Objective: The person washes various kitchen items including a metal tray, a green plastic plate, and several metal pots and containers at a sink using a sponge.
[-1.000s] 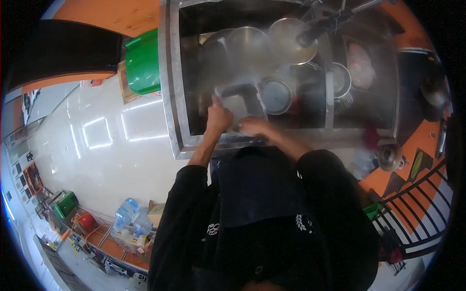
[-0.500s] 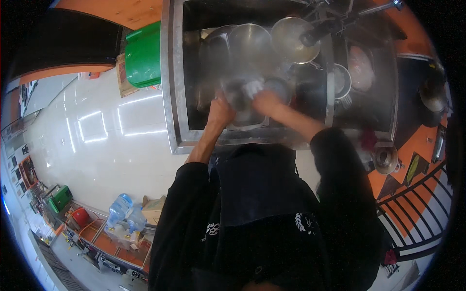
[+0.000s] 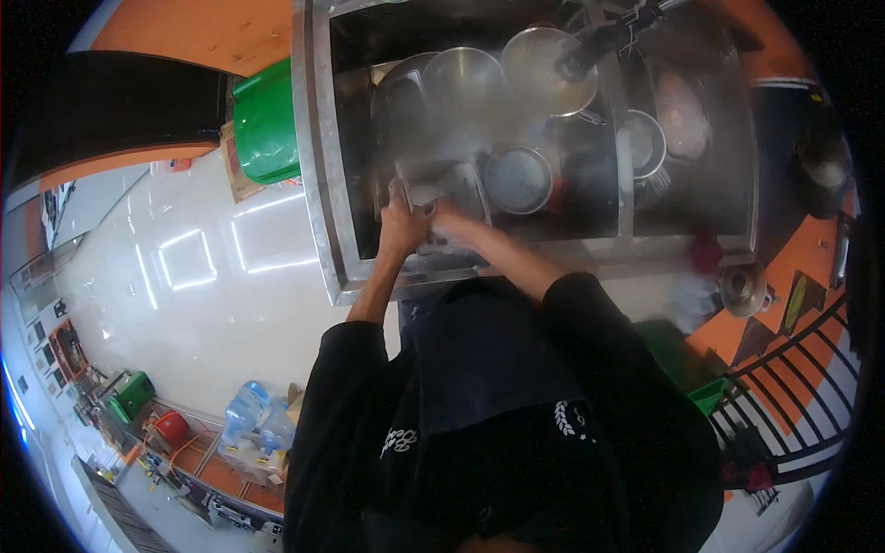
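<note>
In the sink's large basin, my left hand (image 3: 403, 228) grips the left edge of a rectangular metal pan (image 3: 481, 189), its thumb along the rim. Close beside it, my right hand (image 3: 448, 221) presses down at the pan's near left side, fingers closed on a white wad that looks like a cloth. The hand is slightly blurred and covers most of the wad. Just right of the pan sits a round metal pot (image 3: 518, 180). Behind them stand two metal bowls, one in the middle (image 3: 463, 83) and one farther right (image 3: 544, 69). Haze veils the basin.
The metal sink rim (image 3: 323, 184) surrounds the basin. A tap assembly (image 3: 590, 55) reaches in from the upper right. The right compartment holds a small pot (image 3: 643, 143) and a pinkish bag (image 3: 680, 120). A green bin (image 3: 267, 124) stands left; a black railing (image 3: 784, 405) is at lower right.
My right hand has moved left and nearer me, from the pan's right part to beside my left hand, uncovering the round pot. My left hand still grips the pan. The view has shifted slightly.
</note>
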### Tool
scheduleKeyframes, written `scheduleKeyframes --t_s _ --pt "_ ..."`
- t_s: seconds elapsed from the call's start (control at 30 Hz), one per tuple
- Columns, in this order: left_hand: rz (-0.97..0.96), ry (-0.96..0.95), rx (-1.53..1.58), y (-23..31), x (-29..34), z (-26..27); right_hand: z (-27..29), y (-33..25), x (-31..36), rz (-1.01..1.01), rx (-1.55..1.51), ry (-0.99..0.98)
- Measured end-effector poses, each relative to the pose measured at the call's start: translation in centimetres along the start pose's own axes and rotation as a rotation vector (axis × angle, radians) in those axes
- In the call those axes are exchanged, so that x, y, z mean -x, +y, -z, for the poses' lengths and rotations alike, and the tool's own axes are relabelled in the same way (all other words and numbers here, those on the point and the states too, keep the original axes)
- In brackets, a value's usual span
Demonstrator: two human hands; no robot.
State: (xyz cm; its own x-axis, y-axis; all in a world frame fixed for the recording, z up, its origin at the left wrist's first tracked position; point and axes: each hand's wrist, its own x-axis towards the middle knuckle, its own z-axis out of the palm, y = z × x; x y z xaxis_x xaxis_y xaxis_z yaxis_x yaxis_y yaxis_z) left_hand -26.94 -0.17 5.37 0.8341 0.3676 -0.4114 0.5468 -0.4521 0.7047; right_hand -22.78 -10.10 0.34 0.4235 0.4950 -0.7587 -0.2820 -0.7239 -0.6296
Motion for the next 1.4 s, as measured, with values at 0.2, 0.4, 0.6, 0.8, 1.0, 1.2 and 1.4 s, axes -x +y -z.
scheduleKeyframes --t_s 0.2,0.4,0.6,0.8,1.0,1.2,1.4 --pt "-0.123 0.074 -0.095 -2.3 -0.6 -1.6 -0.3 6.0 -6.0 0.484 0.282 0.163" --pt "-0.104 0.017 -0.045 -1.6 0.5 -0.1 0.6 3.7 -1.6 0.284 0.637 -0.005" --pt "-0.15 0.034 -0.033 -2.4 -0.1 -1.3 -0.1 4.9 -5.4 0.327 0.384 -0.218" --pt "-0.122 0.014 -0.063 -2.4 -0.1 -1.7 1.1 8.3 -4.7 0.945 0.554 0.369" --pt "0.006 -0.019 -0.007 -3.1 1.1 -2.5 3.2 3.8 -0.9 0.221 0.795 0.143" --pt "-0.058 0.039 -0.017 -1.8 1.6 -2.2 1.7 4.0 -2.1 0.082 0.386 -0.241" --pt "-0.059 0.021 -0.084 -2.3 1.4 -1.7 -1.3 3.8 -2.9 -0.03 -0.853 0.075"
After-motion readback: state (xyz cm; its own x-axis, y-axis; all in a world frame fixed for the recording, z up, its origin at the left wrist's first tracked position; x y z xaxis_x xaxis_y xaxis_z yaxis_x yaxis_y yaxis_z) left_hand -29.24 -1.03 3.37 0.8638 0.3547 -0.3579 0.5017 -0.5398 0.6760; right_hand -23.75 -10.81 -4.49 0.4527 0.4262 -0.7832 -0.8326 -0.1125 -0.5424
